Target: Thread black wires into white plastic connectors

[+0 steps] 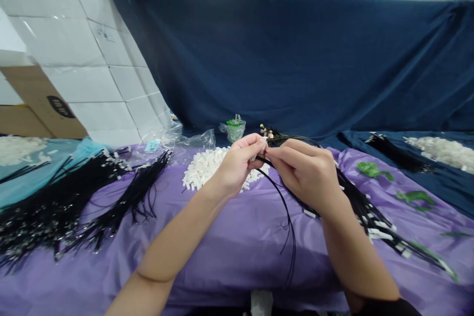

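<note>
My left hand (237,163) is closed in a pinch around a small white plastic connector housing (264,144), just above the middle of the purple cloth. Opposite it, fingertips almost touching, my right hand (309,170) pinches a thin black cable (283,197). The cable's loose strands curve down in front of the hands. Fingers hide where the cable and the white piece meet, so I cannot tell whether they are joined. Behind my left hand lies a heap of small white connector housings (200,168). A bundle of black cables with white ends (365,207) runs beneath and beyond my right hand.
Large bundles of black cables (59,202) cover the left of the purple cloth (222,242). Behind them is crumpled clear plastic (177,137). A small potted decoration (235,129) stands at the back. White boxes (92,79) rise at left; another white heap (444,153) lies far right.
</note>
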A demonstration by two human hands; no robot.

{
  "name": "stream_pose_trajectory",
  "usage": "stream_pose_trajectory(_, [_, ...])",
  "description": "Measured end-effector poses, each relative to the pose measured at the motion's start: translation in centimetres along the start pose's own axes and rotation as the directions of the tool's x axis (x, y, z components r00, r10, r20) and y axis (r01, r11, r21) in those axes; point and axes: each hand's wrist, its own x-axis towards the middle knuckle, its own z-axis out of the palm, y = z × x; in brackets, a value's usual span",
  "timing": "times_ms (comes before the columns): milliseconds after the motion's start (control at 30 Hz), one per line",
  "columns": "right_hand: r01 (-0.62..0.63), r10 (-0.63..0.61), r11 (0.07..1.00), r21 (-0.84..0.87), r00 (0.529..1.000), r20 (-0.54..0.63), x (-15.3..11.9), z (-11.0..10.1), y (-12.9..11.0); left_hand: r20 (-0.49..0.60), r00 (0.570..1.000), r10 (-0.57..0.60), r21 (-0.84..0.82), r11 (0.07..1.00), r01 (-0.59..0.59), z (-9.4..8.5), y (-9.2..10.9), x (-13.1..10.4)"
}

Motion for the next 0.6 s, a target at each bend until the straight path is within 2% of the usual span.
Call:
stream_pose_trajectory(133, [0.022, -0.023, 0.999, -0.035, 0.999, -0.029, 0.3, 0.4, 0.6, -0.024, 1.0, 0.009, -0.046, 0.999, -0.01, 0.1, 0.0, 0.2])
stream_pose_trajectory(200, [0.047, -0.056, 0.996, -0.071, 0.991, -0.121, 0.4, 0.4, 0.8, -0.056, 0.998, 0.021, -0.07, 0.997, -0.025, 0.0, 0.0, 0.2])
stream_pose_trajectory(300, [0.079, -0.128, 0.983, -0.163, 0.941, -0.314, 0.4, -0.3, 0.4, -0.167, 0.986, 0.005, -0.092, 0.996, -0.021, -0.3, 0.2, 0.5])
stream_pose_trajectory(367, [0.076, -0.118, 0.987, -0.138, 0.938, -0.326, 0.2, -1.1, -0.4, -0.249, 0.968, -0.042, -0.12, 0.993, 0.012, -0.6, 0.3, 0.7])
stream_pose_trajectory(400, [0.057, -0.078, 0.995, -0.085, 0.962, -0.261, 0.1, -1.4, -0.9, -0.274, 0.959, -0.071, -0.14, 0.99, 0.033, -0.8, 0.5, 0.8])
stream_pose_trajectory(467, [-0.051, 0.051, 0.999, 0.005, 0.998, -0.026, -0.2, -1.8, -1.5, -0.289, 0.95, -0.119, -0.18, 0.981, 0.068, -0.9, 0.8, 0.9])
stream_pose_trajectory(533, [-0.187, 0.183, 0.982, 0.0, 0.962, 0.201, -0.2, -1.5, -1.7, -0.29, 0.947, -0.14, -0.207, 0.975, 0.08, -0.9, 1.1, 0.9])
stream_pose_trajectory(600, [-0.268, 0.262, 0.963, -0.023, 0.915, 0.308, 0.0, -1.0, -1.4, -0.303, 0.943, -0.139, -0.217, 0.973, 0.073, -0.8, 1.3, 0.9])
